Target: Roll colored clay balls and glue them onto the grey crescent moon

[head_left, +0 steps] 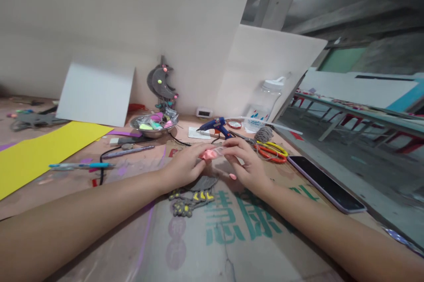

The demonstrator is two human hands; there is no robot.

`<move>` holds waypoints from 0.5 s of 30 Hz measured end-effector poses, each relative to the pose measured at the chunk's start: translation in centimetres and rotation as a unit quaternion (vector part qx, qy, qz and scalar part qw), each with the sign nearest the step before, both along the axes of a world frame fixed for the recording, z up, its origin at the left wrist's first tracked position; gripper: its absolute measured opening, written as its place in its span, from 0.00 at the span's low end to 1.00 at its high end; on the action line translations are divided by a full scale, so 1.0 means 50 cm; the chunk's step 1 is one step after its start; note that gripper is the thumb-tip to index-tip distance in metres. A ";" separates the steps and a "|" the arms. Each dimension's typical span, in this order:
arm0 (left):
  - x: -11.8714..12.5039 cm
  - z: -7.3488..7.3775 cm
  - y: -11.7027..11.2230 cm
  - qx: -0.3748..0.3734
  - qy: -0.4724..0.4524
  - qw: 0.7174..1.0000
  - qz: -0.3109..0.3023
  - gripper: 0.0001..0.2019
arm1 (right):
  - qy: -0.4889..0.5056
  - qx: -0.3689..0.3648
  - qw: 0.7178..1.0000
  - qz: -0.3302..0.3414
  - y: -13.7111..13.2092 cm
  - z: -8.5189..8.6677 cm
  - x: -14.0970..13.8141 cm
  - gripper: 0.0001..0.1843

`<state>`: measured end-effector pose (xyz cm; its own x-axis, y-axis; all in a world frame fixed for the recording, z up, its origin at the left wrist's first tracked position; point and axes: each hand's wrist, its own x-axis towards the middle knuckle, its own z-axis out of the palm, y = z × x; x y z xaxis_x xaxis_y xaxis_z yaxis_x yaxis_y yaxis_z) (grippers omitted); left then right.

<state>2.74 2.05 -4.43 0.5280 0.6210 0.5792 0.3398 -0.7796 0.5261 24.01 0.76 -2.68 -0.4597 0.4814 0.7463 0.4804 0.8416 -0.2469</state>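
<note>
Phone (pixel 326 183): here we have it, lying dark-screened over on the right.
Bottle (pixel 264 106): we see it standing, white-lidded, before the pale panel (pixel 192 21).
Yellow sheet (pixel 39 152): flat on our left.
White board (pixel 96 92): we catch it leaning behind the yellow sheet.
Far table (pixel 361 109): we spot it across the floor (pixel 334 158), red stools (pixel 347 121) beneath.

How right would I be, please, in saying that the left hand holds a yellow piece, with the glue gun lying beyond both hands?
Only the colour is wrong: in the head view, the left hand holds a pink piece, with the glue gun lying beyond it and the right hand.
</note>
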 end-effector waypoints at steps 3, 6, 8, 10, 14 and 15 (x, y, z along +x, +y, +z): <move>0.000 0.000 0.000 0.004 -0.002 1.000 0.002 0.17 | -0.043 -0.004 0.999 0.010 0.001 -0.002 0.001 0.13; -0.001 -0.001 0.000 0.003 -0.012 1.000 0.010 0.16 | -0.084 -0.011 0.996 0.018 0.002 -0.004 0.000 0.15; -0.001 -0.004 0.001 0.007 -0.017 1.000 0.014 0.16 | -0.107 -0.007 0.994 0.018 0.002 -0.003 -0.001 0.16; -0.002 -0.007 0.002 0.016 -0.013 1.000 0.016 0.16 | -0.124 0.004 0.992 0.021 0.001 0.000 -0.004 0.16; -0.001 -0.015 0.004 0.025 0.012 1.000 0.006 0.19 | -0.148 0.023 0.988 0.026 -0.002 0.007 -0.011 0.15; 0.000 -0.015 0.003 0.020 0.014 1.000 0.004 0.20 | -0.153 0.024 0.988 0.025 -0.003 0.007 -0.013 0.15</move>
<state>2.72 2.22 -5.19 0.5393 0.6018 0.5890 0.3606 -0.7971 0.4843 23.37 0.61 -2.33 -0.6895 0.4193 0.5905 0.4839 0.8734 -0.0552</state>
